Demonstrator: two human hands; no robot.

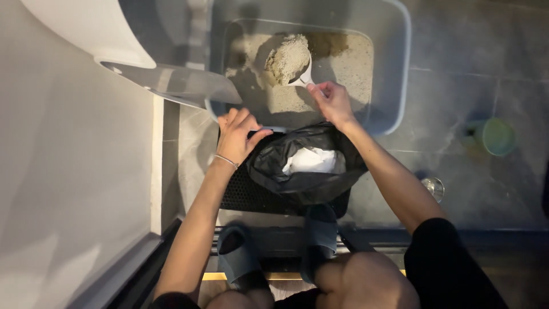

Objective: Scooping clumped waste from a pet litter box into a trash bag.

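Note:
A grey litter box (pixel 400 68) holds sandy litter (pixel 343 63). My right hand (pixel 333 102) grips the handle of a white scoop (pixel 302 75), and the scoop is heaped with a clump of litter (pixel 287 57) above the box. My left hand (pixel 239 134) rests on the near rim of the box, fingers touching the edge of a black plastic bag (pixel 303 177). The bag lies open on a black mat (pixel 246 194) in front of the box, with white crumpled material (pixel 311 161) inside.
A white toilet (pixel 91 28) stands at the top left beside a pale wall (pixel 63 171). A green cup (pixel 496 136) and a round floor drain (pixel 433 186) sit on the tiled floor at right. My slippered feet (pixel 240 257) rest on a threshold.

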